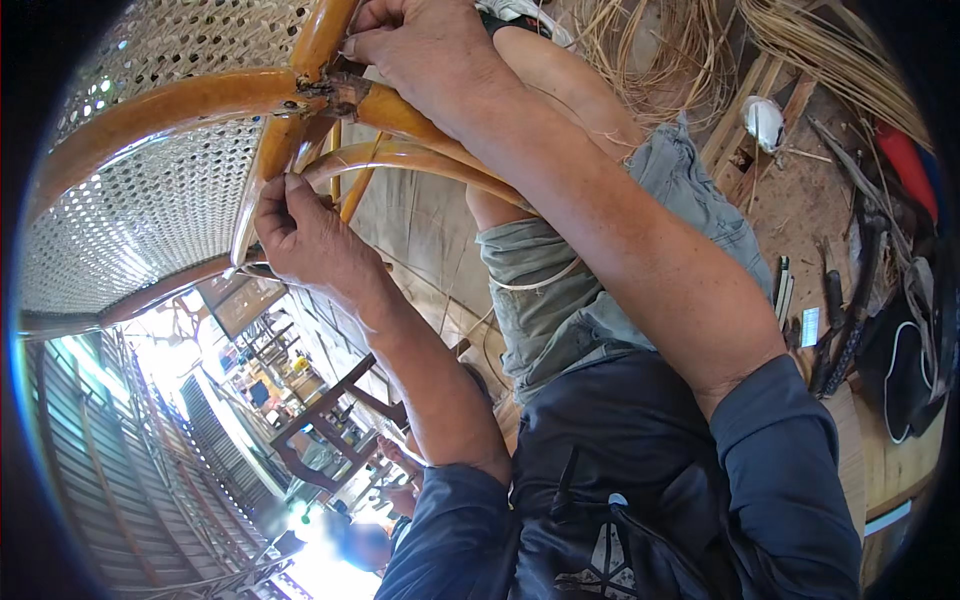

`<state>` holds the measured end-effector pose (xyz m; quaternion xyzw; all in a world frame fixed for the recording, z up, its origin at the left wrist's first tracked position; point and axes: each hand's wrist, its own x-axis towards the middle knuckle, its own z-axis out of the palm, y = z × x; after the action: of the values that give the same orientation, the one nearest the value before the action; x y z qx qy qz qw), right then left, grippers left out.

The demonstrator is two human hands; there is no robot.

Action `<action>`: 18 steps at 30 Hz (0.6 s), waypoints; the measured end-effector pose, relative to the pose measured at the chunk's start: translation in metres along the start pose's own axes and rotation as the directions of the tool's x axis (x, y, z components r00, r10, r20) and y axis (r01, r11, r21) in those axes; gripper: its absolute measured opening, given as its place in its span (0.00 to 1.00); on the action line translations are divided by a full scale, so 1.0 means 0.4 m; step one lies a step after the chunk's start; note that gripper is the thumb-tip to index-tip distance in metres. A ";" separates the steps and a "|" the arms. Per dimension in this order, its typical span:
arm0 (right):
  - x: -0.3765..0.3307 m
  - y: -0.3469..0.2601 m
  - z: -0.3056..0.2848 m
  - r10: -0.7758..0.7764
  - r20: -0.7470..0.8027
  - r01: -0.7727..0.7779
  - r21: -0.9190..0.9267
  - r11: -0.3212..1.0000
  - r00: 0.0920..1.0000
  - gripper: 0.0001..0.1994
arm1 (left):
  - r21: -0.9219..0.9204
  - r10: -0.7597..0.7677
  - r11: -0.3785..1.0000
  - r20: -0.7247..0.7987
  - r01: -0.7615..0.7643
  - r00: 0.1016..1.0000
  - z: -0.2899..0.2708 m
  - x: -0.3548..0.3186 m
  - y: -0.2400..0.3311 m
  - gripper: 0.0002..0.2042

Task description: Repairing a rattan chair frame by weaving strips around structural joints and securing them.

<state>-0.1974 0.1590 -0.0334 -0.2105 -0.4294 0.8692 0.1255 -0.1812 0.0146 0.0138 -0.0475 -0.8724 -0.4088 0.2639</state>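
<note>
A glossy brown rattan furniture frame (190, 100) with panels of woven cane (150, 190) fills the upper left. Several poles meet at a dark, rough-ended joint (345, 95). Below this joint, my left hand (305, 230) pinches thumb and fingertips together against the upright pole; whatever lies between them is hidden. My right hand (415, 50) is above the joint, its fingers bent and closed beside the upper pole. I cannot make out what they hold. A curved lower rattan pole (420, 158) runs from the joint area toward my knees.
Loose cane strands (650, 50) lie in a tangle at the top, with a long bundle (840, 55) at the far right. Dark-handled tools (850, 300) and a black pouch (905, 370) are on the right. Another person's hand (400, 460) shows beside a wooden frame (330, 420).
</note>
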 end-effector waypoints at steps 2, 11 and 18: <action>0.007 0.015 0.002 -0.071 -0.046 0.067 -0.085 0.994 0.996 0.04 | 0.013 0.001 1.000 0.024 -0.001 1.000 0.002 -0.001 0.001 0.05; -0.066 -0.001 -0.048 -0.497 -0.001 0.492 -0.140 0.859 0.868 0.04 | 0.016 -0.065 0.998 0.099 0.064 0.993 0.058 -0.060 0.040 0.08; -0.056 0.012 -0.046 -0.412 -0.001 0.412 0.035 0.911 0.911 0.08 | -0.036 0.013 0.999 0.147 -0.007 0.989 0.072 -0.079 0.023 0.11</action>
<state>-0.1693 0.1599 -0.0415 -0.1103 -0.4496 0.8311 0.3080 -0.1633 0.0462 -0.0107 -0.0866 -0.8819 -0.4180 0.1999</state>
